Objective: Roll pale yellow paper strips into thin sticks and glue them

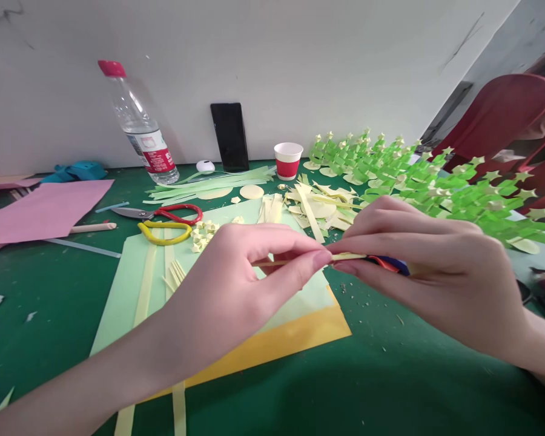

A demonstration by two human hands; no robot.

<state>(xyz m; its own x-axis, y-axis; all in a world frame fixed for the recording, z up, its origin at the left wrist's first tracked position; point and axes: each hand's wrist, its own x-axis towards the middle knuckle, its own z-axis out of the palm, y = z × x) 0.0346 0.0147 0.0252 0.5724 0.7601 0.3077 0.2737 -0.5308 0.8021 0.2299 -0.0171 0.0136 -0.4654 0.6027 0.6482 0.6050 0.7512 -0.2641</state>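
Observation:
A narrow pale yellow paper strip is pinched between my two hands over the paper sheets. My left hand grips it between thumb and forefinger, the fingers curled. Close against it, my right hand pinches the same strip with its fingertips. A blue and red object shows under my right fingers; I cannot tell whether it is held. Behind my left hand lie small folded paper stars and a bundle of thin yellow strips. Long yellow strips run across the light green sheet.
Scissors with red and yellow handles lie left. A bottle, phone and paper cup stand along the wall. Green paper plants with stars fill the right back. Pink paper lies left; paper scraps lie mid-table.

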